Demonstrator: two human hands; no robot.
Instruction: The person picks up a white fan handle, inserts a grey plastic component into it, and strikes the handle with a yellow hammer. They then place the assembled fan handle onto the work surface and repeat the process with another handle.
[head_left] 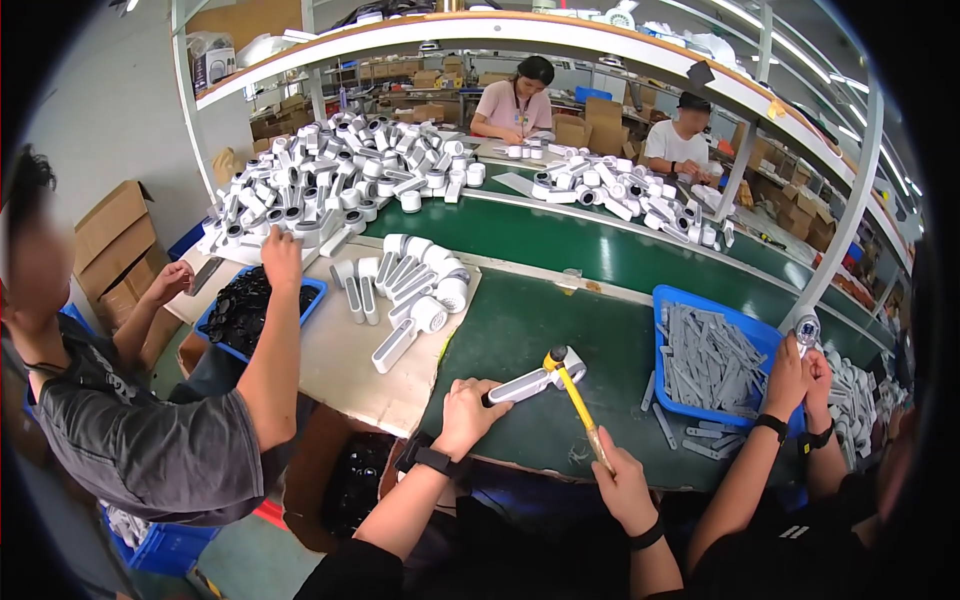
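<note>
The green surface (pixel 520 330) is carrying everything here: a heap of white fan bodies (pixel 340 170) at the far left, a blue bin (pixel 665 300) of grey strips to the right, a second blue bin (pixel 315 290) of black parts where a co-worker is reaching. Just in front of the wearer, one white fan (pixel 535 380) is lying on its side on the green mat, head end to the right.

The step in hand looks like tapping a part home into the fan's head: the mallet (pixel 572 385), yellow-handled, is touching or sitting just over that head. The next blow is calling for the fan to be pinned flat and the strike to be landing square, short and light, or the casing could mark.

The left hand (pixel 465 410) is wrapping closed around the fan's handle, grip tight. The right hand (pixel 620 485) is closing its grip round the lower end of the mallet handle, fingers fully curled.
</note>
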